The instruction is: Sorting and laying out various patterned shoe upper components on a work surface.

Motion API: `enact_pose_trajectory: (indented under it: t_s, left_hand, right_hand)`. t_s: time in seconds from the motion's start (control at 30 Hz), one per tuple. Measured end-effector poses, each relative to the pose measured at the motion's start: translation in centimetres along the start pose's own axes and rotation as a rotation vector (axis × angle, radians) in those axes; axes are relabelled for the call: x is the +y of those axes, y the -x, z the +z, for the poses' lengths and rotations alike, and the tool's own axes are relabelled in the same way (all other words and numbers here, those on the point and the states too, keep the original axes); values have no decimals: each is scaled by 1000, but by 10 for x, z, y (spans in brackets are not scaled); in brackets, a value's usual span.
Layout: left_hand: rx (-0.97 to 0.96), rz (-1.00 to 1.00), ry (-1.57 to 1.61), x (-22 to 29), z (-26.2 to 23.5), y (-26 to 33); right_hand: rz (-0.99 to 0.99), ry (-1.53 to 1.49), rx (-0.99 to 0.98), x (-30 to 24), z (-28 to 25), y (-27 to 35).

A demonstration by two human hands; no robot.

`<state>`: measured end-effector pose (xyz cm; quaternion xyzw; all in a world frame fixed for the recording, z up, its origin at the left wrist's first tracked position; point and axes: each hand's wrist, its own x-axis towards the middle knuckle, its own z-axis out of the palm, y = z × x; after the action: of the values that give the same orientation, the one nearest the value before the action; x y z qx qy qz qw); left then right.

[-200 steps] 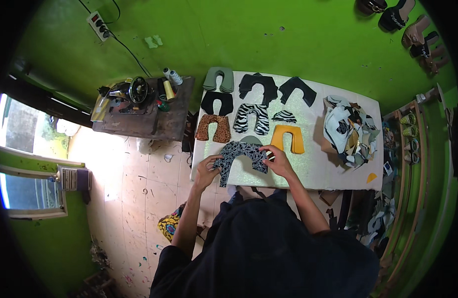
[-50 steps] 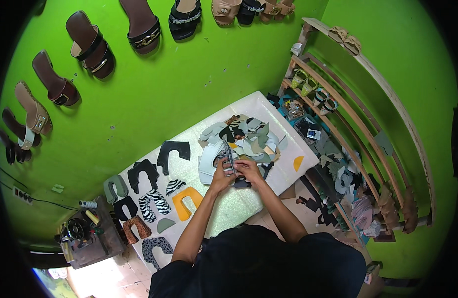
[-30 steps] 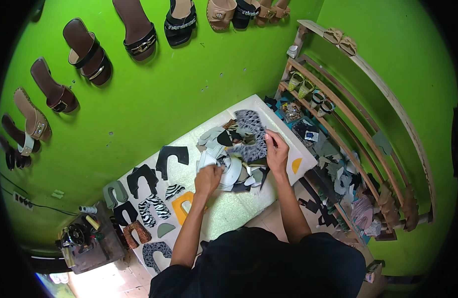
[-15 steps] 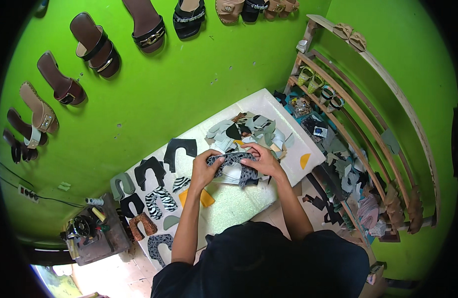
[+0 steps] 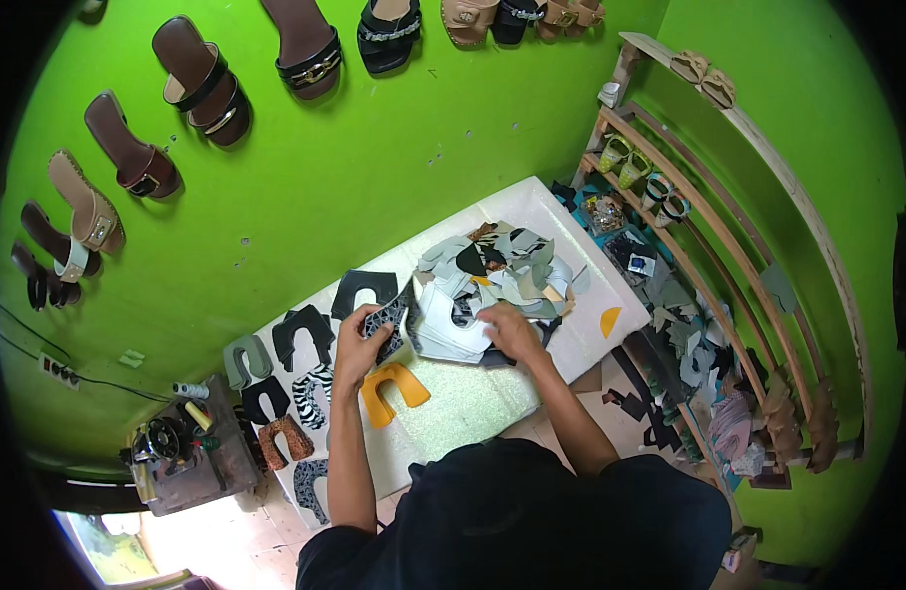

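Observation:
My left hand [image 5: 357, 346] is closed on a curved piece of grey-and-black patterned material [image 5: 392, 324], held tilted above the table with its pale edge toward the right. My right hand [image 5: 514, 332] has its fingers bent and pinched at the inner edge of a white arch-shaped piece [image 5: 443, 320]. That piece lies at the front of a heap of grey and white offcuts [image 5: 531, 265]. A scrap of the same patterned material [image 5: 463, 312] shows in the arch's opening. Close by my left wrist lies a yellow arch-shaped piece [image 5: 395, 391].
Black, zebra-striped and brown spotted arch pieces [image 5: 286, 441] line the table's left side. A yellow half-round scrap [image 5: 610, 322] lies near the right edge. Sandals [image 5: 202, 84] hang on the green wall. A wooden rack [image 5: 738, 206] and heaped scraps [image 5: 669, 310] stand right.
The patterned piece, held by both hands before, has moved left in my left hand. My right hand has let it go and is now at the white piece. The yellow arch shows more fully.

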<state>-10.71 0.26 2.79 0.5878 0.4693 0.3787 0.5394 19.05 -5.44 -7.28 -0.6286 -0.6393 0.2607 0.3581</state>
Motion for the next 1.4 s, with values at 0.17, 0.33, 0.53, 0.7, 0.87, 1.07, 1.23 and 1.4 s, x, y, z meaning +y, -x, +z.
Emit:
enact_pose_trajectory:
  t_s: [0.17,0.33,0.53,0.7,0.87,1.07,1.23,1.4]
  left_hand:
    - [54,25,7,6,-4,3]
    - [45,16,25,8,3,2]
    - [33,-23,187,14,12,-3]
    - [27,5,238,10,15,-8]
    - [154,17,307,0,11,-10]
    - [145,-31,373,-10,0,-15]
    - [71,-64,403,-15,5,-19]
    - [-82,-183,476,-7,22,-18]
  right_hand:
    - [-181,495,-131,-7,26,17]
    - [-169,531,-123,9,26,15]
    - [-178,428,-93,10,9,9]
    - [-144,137,412,6,2,-6]
    - [85,-181,604,-5,-20,-21]
    - [90,-694,502,-25,-60,-30]
    - [44,-895,128,-61,-88,-18]
    - [29,-1050,-71,-76,-86,-10]
